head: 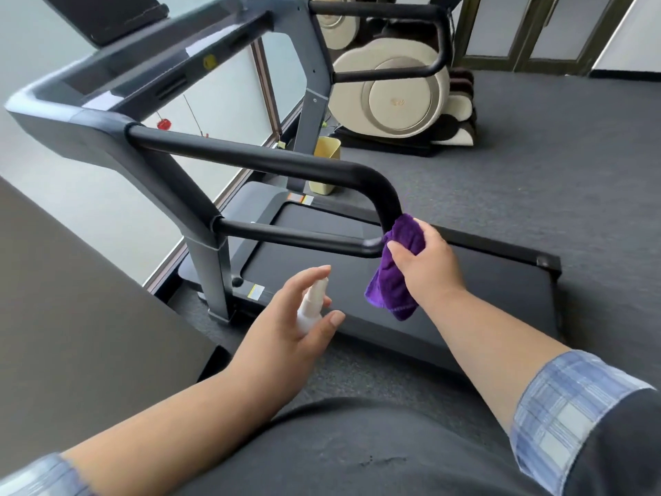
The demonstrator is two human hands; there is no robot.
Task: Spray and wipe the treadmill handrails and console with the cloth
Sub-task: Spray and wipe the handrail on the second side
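A person's left hand (286, 327) holds a small white plastic spray bottle (312, 306), its grip loose, index finger and thumb extended, nozzle pointing toward the grey treadmill (200, 216). To the right, the right hand (424, 266) clenches a folded purple microfibre cloth (393, 273), pressing it against the curved end of the black padded handrail (272, 162), where the upper bar bends down to the lower one. The cloth's loose end hangs above the running deck (483, 291).
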